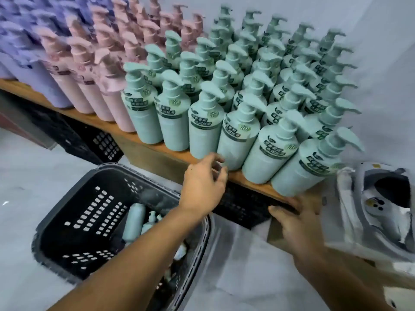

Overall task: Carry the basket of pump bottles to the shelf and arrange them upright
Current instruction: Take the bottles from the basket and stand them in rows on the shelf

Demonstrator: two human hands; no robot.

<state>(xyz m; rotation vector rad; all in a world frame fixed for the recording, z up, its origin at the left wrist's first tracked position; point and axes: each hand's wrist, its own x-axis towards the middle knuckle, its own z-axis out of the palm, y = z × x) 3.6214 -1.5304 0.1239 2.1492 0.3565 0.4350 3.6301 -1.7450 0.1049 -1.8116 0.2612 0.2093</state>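
Note:
Rows of green pump bottles [202,129] stand upright on the wooden shelf [157,149], with pink bottles [107,86] and purple bottles [27,63] further left. The dark plastic basket [67,221] sits on the floor below the shelf and holds a few green bottles [134,221] lying down. My left hand [202,185] hovers empty over the basket, fingers apart, just before the front row of bottles. My right hand [298,225] rests near the shelf's front edge at the right, fingers spread, holding nothing.
Black crates [98,140] stand under the shelf. A white bag or cloth with a dark opening [377,205] lies at the right beside the shelf end. The floor [29,176] is pale grey. A white wall backs the shelf.

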